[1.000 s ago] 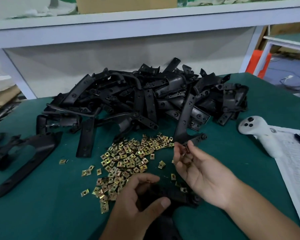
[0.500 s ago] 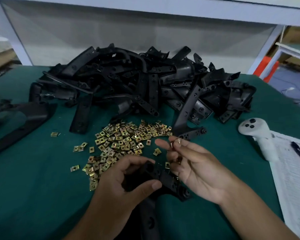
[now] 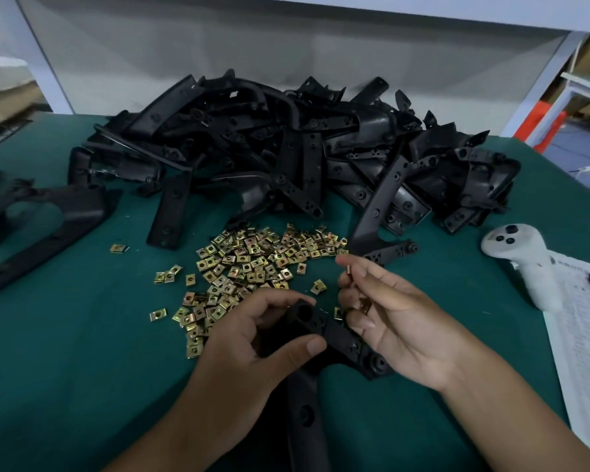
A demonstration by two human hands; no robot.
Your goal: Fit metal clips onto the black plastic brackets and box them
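We hold the bracket [image 3: 334, 338] in our left hand [image 3: 252, 338]; our right hand [image 3: 392, 318] pinches what looks like a clip [image 3: 349, 269] just up and right of that grip.

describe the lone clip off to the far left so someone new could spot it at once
Start at the big heap of black brackets at the back of the green table. In front of it lies the scatter of brass-coloured clips. The lone clip sits well left of that scatter, by itself on bare cloth, near the foot of a flat black strip.
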